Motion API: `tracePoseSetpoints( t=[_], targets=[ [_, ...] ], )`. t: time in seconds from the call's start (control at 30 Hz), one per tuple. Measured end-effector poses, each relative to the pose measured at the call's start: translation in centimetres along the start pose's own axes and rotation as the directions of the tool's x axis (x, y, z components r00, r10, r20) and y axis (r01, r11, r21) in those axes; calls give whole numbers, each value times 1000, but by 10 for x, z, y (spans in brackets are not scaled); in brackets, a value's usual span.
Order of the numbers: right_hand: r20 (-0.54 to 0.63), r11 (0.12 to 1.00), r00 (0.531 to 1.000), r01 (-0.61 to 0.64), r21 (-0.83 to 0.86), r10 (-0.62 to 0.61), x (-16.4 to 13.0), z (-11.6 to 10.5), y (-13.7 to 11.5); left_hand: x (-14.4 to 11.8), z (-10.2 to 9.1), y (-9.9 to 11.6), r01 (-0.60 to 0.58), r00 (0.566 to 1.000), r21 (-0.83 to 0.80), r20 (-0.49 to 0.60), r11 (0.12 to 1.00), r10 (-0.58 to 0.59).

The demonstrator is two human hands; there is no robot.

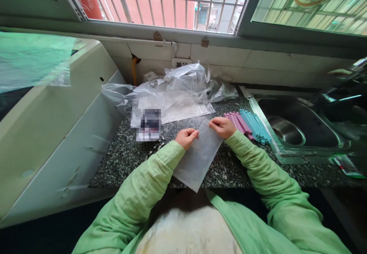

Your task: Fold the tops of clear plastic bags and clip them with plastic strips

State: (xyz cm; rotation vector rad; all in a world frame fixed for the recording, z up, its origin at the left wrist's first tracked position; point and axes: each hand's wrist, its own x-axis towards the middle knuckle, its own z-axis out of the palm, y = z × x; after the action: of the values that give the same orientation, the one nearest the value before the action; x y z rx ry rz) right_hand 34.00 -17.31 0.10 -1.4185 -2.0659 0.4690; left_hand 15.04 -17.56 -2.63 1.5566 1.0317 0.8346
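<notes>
I see my left hand (186, 137) and right hand (222, 127) each pinching the top edge of a small clear bag (197, 156), grip pressed together on the plastic. The bag hangs tilted over the front edge of the speckled counter (123, 158). Pink and blue sticks (248, 125) lie just beside the right hand, near the sink (289, 131). Crumpled plastic bags (174, 89) sit behind.

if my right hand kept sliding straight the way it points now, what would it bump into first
Your right hand points left along the top edge of the clear bag, so it would probably meet your left hand first, though depth is hard to judge.
</notes>
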Motion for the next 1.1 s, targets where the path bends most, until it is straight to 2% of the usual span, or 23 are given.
tracePoseSetpoints(
  t=[0.23, 0.37, 0.5, 0.63, 0.83, 0.97, 1.1],
  targets=[
    [-34, 1000, 999, -6, 22, 7, -1, -8, 8, -1, 0, -2, 48, 996, 43, 72, 998, -51],
    [-53, 1000, 998, -15, -3, 15, -3, -11, 9, -1, 0, 0, 35, 996, 26, 78, 999, -37],
    [-126, 998, 992, 18, -67, -27, -3, -13, 7, -2, 0, 2, 4, 998, 41, 61, 999, -6],
    [-166, 995, 985, 33, -99, -49, -3, -14, 7, -3, 1, 4, -17, 996, 20, 92, 1000, 15],
    [-133, 999, 991, 6, -42, -11, -1, -9, 13, -3, 2, 5, -16, 991, -23, 130, 1000, 18],
    [-59, 999, 998, 5, 54, -2, -1, -10, 15, -3, 2, 5, 22, 991, 15, 129, 1000, -24],
    [-74, 997, 996, -36, 71, 41, -1, -17, 19, -4, 0, 6, 26, 993, 68, 117, 997, -34]
  ],
)
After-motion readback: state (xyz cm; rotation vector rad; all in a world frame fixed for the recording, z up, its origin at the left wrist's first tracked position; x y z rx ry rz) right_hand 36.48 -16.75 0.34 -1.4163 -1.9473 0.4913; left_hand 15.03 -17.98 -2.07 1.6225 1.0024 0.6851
